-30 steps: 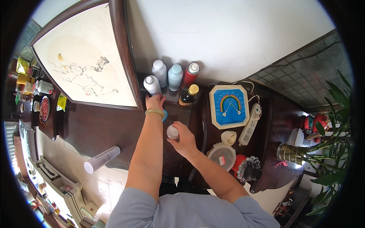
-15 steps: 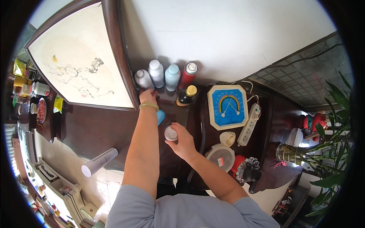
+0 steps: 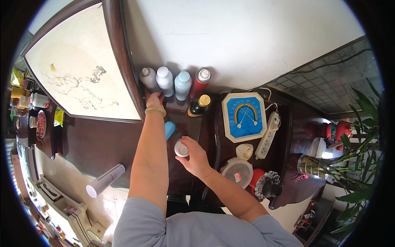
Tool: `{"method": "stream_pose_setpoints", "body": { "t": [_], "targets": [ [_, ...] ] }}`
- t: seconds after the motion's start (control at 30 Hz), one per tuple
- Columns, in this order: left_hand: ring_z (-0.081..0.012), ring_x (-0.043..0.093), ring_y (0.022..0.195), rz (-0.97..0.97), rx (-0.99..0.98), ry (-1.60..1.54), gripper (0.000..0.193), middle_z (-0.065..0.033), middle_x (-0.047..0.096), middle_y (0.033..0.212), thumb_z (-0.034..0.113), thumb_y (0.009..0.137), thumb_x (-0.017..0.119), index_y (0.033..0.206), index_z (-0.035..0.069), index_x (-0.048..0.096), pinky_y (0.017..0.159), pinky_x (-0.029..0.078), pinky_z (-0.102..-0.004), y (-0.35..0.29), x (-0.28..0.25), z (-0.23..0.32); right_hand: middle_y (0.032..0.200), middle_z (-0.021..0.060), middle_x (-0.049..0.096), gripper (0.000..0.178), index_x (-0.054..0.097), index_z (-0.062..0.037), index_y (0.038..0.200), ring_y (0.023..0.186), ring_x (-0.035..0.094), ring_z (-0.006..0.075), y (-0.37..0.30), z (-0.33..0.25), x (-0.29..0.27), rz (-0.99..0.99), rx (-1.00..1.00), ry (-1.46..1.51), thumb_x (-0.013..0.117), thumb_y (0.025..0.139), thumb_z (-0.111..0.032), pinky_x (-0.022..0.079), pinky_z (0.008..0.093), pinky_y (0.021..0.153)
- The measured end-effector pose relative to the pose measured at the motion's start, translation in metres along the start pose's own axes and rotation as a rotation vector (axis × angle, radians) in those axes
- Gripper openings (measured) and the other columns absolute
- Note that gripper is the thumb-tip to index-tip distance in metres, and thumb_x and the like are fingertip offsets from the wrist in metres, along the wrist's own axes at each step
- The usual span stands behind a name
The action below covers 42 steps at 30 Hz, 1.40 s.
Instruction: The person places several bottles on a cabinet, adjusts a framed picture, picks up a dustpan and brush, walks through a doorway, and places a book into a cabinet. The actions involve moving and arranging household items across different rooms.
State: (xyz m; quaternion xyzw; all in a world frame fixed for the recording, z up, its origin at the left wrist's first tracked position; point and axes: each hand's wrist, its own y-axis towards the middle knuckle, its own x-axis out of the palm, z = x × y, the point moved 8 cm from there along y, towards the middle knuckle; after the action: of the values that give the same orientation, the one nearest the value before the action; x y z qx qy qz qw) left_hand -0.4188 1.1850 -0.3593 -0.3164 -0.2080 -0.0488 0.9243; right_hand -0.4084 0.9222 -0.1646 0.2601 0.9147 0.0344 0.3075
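My left hand (image 3: 153, 101), wearing a pale bangle, is closed around the lower part of a silvery-white bottle (image 3: 148, 78) at the left end of a row by the wall. Its fingertips are partly hidden. Beside that bottle stand a white capped bottle (image 3: 164, 82), a pale blue bottle (image 3: 182, 85) and a red spray can (image 3: 200, 83). In front of the can is a dark bottle with a gold cap (image 3: 200, 106). Nearer to me, my right hand (image 3: 195, 158) grips a white round-topped container (image 3: 181, 149). A blue rounded object (image 3: 169, 130) lies beside my left forearm, partly covered.
A framed painting (image 3: 82, 61) leans at the left. Near the dark table's front left edge lies a pale cylinder (image 3: 105, 180). At the right are a blue dial gauge (image 3: 245, 116), a power strip (image 3: 268, 136), a round lidded box (image 3: 237, 172) and a plant in a glass vase (image 3: 310, 165).
My left hand has pushed the silvery-white bottle back toward the wall, and it stands straighter in line with the others. My right hand still holds the white container. The view has shifted slightly.
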Motion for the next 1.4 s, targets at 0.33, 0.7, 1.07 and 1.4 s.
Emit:
{"method": "stream_pose_setpoints", "body": {
  "t": [0.33,0.7,1.07,1.4],
  "targets": [
    [-0.0234,0.052,0.1,0.042,0.052,0.102,0.073,-0.0099,0.048,0.12,-0.007,0.076,0.045,0.141,0.021,0.028,0.078,0.052,-0.038,-0.002,-0.005,0.006,0.116,0.0177,0.055,0.056,0.051,-0.0039,0.108,0.101,0.057,0.0349,0.0,-0.007,0.001,0.001,-0.018,-0.019,0.079,0.061,-0.005,0.05,0.0381,0.083],
    [-0.0365,0.056,0.102,-0.361,-0.565,0.374,0.076,-0.0205,0.05,0.117,0.001,0.079,0.053,0.143,0.007,0.014,0.08,0.052,-0.0491,-0.103,0.01,-0.064,0.118,0.0179,0.052,0.061,0.048,-0.003,0.112,0.103,0.055,0.0353,-0.006,-0.006,-0.002,-0.016,-0.005,-0.028,0.078,0.059,-0.004,0.047,0.0381,0.086],
    [-0.0312,0.05,0.112,-0.653,-0.638,0.183,0.051,-0.0103,0.05,0.123,0.0,0.081,0.05,0.129,0.008,0.037,0.093,0.041,-0.0546,-0.129,0.044,-0.1,0.117,0.0177,0.052,0.061,0.048,-0.0021,0.112,0.104,0.054,0.0352,-0.011,-0.001,-0.003,0.012,0.007,-0.008,0.077,0.059,-0.003,0.047,0.0382,0.087],
    [-0.0296,0.05,0.114,-0.72,-0.665,0.214,0.045,-0.011,0.053,0.123,0.001,0.08,0.052,0.124,0.007,0.045,0.093,0.042,-0.0523,-0.123,0.045,-0.098,0.12,0.0174,0.053,0.06,0.049,-0.0031,0.113,0.105,0.054,0.0352,-0.012,-0.003,-0.002,0.008,0.007,-0.035,0.078,0.061,-0.005,0.047,0.0388,0.088]
  ]
}}
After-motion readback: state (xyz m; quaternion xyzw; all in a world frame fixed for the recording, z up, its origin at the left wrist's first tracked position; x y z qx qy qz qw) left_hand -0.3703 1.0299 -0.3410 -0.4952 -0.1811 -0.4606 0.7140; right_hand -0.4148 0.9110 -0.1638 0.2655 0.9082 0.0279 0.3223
